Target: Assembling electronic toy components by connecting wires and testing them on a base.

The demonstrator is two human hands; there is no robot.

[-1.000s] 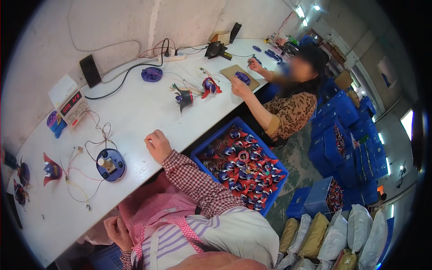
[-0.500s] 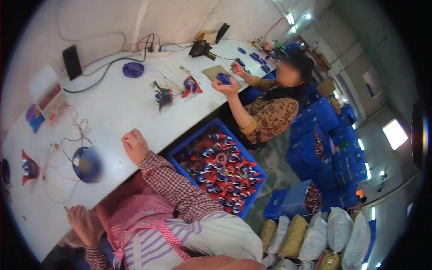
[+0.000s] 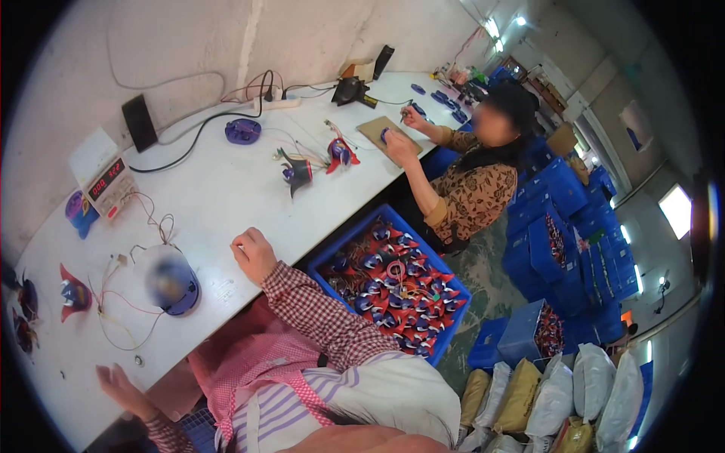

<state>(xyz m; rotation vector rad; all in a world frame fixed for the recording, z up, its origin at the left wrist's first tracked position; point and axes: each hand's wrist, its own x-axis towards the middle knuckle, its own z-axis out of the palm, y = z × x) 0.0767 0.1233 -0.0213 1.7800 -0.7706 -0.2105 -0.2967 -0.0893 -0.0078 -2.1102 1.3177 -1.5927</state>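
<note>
My right hand [image 3: 254, 255] rests at the table's front edge, its fingers curled closed; whether anything small sits inside I cannot make out. Further left, my left hand [image 3: 124, 389] is at the table edge, slightly blurred, fingers apart and holding nothing. Between and beyond the hands stands a round blue-and-white piece [image 3: 185, 296], its middle smeared, with thin wires beside it. Left of that lies a red, white and purple plastic part [image 3: 74, 294] attached to wires. Neither hand touches these pieces.
A small power supply [image 3: 109, 185] stands by the wall. Wired parts [image 3: 297, 174] lie farther along the white table [image 3: 219, 189]. A blue crate [image 3: 447, 332] full of red-and-purple parts is at my right. Beyond it a co-worker [image 3: 476, 185] handles a purple piece. Sacks [image 3: 551, 392] stand behind.
The whole view has shifted, so the table and crate appear farther right and lower. My left hand's fingers have spread. The co-worker's hands have lowered toward the brown board.
</note>
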